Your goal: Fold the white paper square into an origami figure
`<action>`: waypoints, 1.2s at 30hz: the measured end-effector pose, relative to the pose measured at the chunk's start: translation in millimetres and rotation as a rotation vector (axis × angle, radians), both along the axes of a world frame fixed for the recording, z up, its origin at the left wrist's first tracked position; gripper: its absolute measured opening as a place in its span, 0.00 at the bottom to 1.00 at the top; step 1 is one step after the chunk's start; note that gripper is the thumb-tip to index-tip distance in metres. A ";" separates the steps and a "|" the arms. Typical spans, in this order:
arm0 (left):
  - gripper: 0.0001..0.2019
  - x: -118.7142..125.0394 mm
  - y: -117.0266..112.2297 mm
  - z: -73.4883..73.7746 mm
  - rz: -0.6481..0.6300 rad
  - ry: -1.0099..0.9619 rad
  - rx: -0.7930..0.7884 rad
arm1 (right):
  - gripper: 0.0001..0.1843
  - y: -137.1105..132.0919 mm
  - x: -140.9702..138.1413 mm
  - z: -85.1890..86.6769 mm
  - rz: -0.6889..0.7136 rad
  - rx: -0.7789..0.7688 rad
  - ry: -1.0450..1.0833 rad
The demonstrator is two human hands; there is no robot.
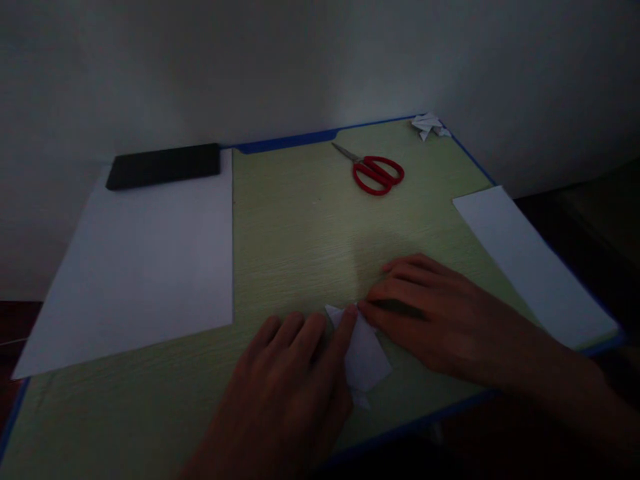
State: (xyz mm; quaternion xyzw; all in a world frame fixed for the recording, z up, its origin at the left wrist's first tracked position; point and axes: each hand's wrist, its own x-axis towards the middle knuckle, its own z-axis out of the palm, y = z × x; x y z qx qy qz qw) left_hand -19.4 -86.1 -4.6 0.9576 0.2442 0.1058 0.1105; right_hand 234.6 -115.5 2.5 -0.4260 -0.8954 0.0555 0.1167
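A small folded white paper piece (364, 357) lies on the green desk (295, 227) near its front edge. My left hand (290, 380) lies flat with fingers stretched out, its forefinger tip pressing the paper's upper corner. My right hand (435, 313) also lies flat, fingers extended leftward, the fingertips meeting the same corner from the right. Part of the paper is hidden under both hands.
A large white sheet (140, 260) covers the desk's left side, with a black flat object (163, 165) at its far end. Red-handled scissors (375, 172) lie at the back. A crumpled white paper (429, 125) sits in the far right corner. A narrow white strip (533, 263) lies along the right edge.
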 end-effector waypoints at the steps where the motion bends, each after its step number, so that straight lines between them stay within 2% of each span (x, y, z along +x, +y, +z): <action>1: 0.25 -0.1 -0.2 0.0 -0.002 0.001 -0.002 | 0.11 0.3 0.0 0.6 0.003 0.004 -0.005; 10: 0.25 0.9 2.5 2.6 -0.001 0.023 -0.012 | 0.12 -0.6 1.5 4.2 0.051 0.034 -0.058; 27: 0.27 -0.8 3.9 6.6 -0.011 0.032 -0.016 | 0.10 8.5 3.4 10.9 0.058 0.037 -0.109; 32: 0.27 0.3 5.1 6.0 -0.006 0.013 -0.043 | 0.11 10.1 8.5 6.3 0.045 0.018 -0.015; 36: 0.25 1.5 4.8 8.3 -0.006 -0.010 -0.079 | 0.10 2.7 4.8 6.6 -0.036 -0.043 0.077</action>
